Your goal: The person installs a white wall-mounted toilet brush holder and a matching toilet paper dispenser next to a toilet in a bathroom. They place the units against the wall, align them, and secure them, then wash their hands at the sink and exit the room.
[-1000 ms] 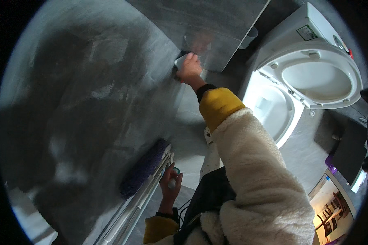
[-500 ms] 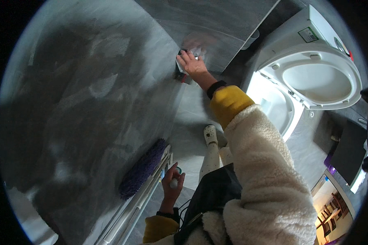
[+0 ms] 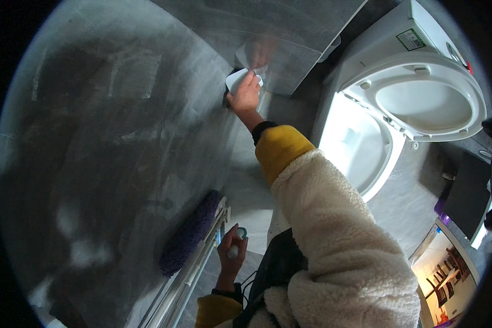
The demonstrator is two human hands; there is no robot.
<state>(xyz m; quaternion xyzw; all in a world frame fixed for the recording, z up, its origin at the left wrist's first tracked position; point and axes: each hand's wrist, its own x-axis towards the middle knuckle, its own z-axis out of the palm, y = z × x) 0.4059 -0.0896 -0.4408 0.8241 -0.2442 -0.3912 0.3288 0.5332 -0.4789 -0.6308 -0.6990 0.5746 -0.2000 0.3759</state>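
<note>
Underfoot, a grey stone-look floor, smooth and faintly clouded with veining. Lit pale in a narrow strip between the grey wall and the person's legs, dimmer higher up along that same strip. Brighter again on the right, then dark under a broad shadow. Standing directly on it, right of centre, a white toilet with seat and lid raised. Just beside its base, a small round pale fitting. Farther right, a small pale object, too small to identify.
</note>
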